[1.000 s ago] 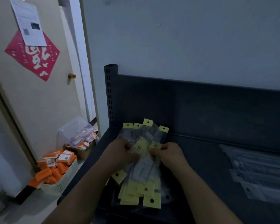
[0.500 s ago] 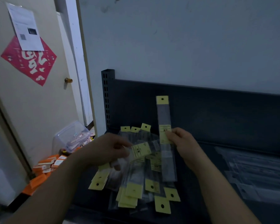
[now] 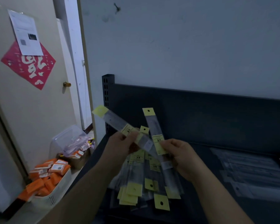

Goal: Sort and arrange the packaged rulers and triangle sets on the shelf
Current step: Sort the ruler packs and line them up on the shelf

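A loose pile of packaged rulers [image 3: 136,180], clear sleeves with yellow hang tabs, lies fanned at the front left corner of the dark shelf [image 3: 275,212]. Above the pile, the left hand [image 3: 120,147] grips one sleeved ruler [image 3: 115,121] near its label, with the tab end tilted up toward the left edge. The right hand [image 3: 179,157] pinches a second sleeved ruler [image 3: 153,126] at its label, nearly upright, tab on top. The two cross just beside the left thumb. A row of clear flat packets [image 3: 252,173] lies toward the shelf's right edge, well apart from the pile.
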### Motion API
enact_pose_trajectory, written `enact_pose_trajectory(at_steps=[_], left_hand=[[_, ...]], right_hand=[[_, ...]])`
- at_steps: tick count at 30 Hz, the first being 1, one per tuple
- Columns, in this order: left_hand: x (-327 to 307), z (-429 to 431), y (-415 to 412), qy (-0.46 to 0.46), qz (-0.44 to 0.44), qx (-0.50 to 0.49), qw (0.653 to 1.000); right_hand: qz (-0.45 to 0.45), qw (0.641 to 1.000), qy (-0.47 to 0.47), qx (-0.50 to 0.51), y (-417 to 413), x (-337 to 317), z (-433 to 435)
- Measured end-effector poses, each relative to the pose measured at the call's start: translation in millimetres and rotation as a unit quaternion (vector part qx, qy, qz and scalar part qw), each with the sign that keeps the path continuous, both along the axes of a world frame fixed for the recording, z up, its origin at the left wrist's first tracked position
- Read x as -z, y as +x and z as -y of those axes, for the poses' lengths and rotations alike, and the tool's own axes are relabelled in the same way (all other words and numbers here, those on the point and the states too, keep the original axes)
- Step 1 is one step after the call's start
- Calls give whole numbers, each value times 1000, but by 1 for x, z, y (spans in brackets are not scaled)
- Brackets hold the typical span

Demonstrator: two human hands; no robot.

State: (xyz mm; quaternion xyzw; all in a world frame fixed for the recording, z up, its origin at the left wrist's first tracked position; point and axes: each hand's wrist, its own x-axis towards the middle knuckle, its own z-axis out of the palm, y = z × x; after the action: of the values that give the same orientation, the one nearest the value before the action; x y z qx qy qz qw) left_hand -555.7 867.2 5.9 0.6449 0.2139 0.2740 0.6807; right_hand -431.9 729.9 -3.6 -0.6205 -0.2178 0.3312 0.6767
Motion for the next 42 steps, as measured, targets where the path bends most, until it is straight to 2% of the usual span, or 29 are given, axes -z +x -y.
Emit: enact_pose_trajectory(at_steps=[3,8,12,14,16,18,19,22,26,31,33,36,38,40,42], left_hand=[[-1,1,5,-47,5,-25,999],[7,15,1,-13,-43,47,998],[8,23,-3,99,-63,55,992],[10,16,-9,58,-61,17,996],[13,6,-17,-30,-40,-14,999],[17,-2,-25,-77,-34,-23,996],[18,-4,-29,-80,-39,-26,996],[25,-8,-33,-76,-50,-48,995],[26,-3,-37,-135,-35,-26,990],[24,-4,-38,-158,-35,-5,987],[24,-6,-38,-167,-35,-3,985],[21,-6,-41,-185,-29,2,982],[19,-6,-40,-203,-39,-1,978],[17,-10,-37,-208,-46,1,977],[16,-18,-34,-166,-55,20,984]], right_hand=[[27,1000,-4,11,-5,1,1],[-2,1000,5,3,-11,-1,-3],[63,998,-7,-1,-16,-8,-7],[110,990,-49,69,-5,-4,-1],[245,943,-196,111,8,8,7],[305,888,-336,69,8,23,10],[312,871,-376,51,5,28,9],[338,846,-410,31,-1,32,2],[277,859,-431,22,6,30,-2],[197,885,-421,29,15,26,1],[174,915,-359,67,19,27,7],[82,977,-176,91,18,23,19],[65,991,-110,30,19,12,29],[109,980,-138,-90,22,2,37],[139,951,-189,-199,26,-6,42]])
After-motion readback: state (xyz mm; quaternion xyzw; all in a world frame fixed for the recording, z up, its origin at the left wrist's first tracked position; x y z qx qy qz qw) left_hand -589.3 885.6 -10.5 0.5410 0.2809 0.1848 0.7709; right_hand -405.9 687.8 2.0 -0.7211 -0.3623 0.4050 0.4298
